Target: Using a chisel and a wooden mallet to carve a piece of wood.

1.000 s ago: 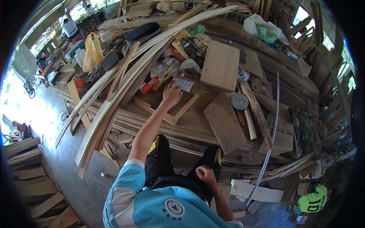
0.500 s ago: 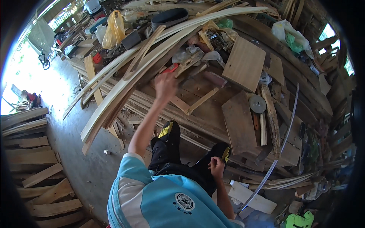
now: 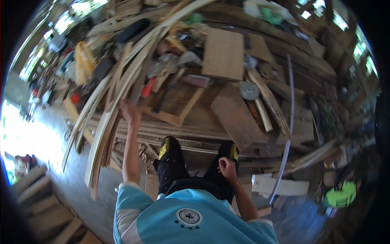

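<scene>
My left hand (image 3: 130, 111) is raised at the edge of a low wooden platform (image 3: 191, 130), right against a bundle of long curved wooden strips (image 3: 111, 110). Motion blur hides whether its fingers grip a strip. My right hand (image 3: 226, 166) is curled into a loose fist with nothing in it, resting on my right thigh. I wear black trousers and a light blue shirt. Just right of the left hand lie a red tool (image 3: 148, 87) and an angled wooden frame piece (image 3: 180, 116).
On the platform lie a pale square board (image 3: 222, 55), a darker board (image 3: 235, 116), a grey round disc (image 3: 248, 90) and scrap wood. A thin grey strip (image 3: 289, 122) arcs down the right. A white board (image 3: 280, 186), a green round object (image 3: 340, 195) and stacked planks (image 3: 40, 195) sit on the floor.
My left hand has pulled back from the clutter in the middle of the platform and swung left to the curved strips. The view has tilted and blurred. My right hand stays on my thigh.
</scene>
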Motion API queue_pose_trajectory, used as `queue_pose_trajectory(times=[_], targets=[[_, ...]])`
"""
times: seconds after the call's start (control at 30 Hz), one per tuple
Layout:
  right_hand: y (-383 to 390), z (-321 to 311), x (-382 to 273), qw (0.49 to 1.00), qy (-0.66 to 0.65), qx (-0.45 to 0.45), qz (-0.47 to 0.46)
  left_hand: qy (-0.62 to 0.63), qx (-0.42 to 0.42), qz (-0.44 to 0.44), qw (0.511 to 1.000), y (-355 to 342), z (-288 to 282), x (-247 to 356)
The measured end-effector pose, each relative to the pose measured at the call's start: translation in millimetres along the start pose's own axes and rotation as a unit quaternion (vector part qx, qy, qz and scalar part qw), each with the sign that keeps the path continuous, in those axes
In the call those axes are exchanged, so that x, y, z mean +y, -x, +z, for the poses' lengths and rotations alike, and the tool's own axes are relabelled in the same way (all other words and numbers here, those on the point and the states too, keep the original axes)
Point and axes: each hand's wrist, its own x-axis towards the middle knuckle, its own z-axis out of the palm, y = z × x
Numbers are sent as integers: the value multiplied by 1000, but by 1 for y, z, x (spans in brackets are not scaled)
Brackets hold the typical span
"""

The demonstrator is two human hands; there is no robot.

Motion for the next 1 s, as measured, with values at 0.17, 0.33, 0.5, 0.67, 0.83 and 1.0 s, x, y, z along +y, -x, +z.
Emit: queue_pose_trajectory(times=[0.17, 0.33, 0.5, 0.67, 0.83, 1.0], targets=[[0, 0, -3, 999, 38, -26, -9, 90, -177, -31, 980, -3, -44, 20], [11, -7, -36, 993, 77, -50, -81, 545, -374, -57, 748, 11, -29, -22], [23, -57, -118, 982, 157, 30, -105, 623, -354, -48, 696, 54, -126, -15], [7, -131, -129, 926, 245, 272, -97, 648, -252, -102, 711, 81, -194, -27], [-46, -179, -125, 877, 326, 313, -161, 634, -261, -61, 725, 92, -235, -40], [-93, -221, -93, 852, 383, 346, 82, 578, -354, -34, 734, 92, -257, -54]])
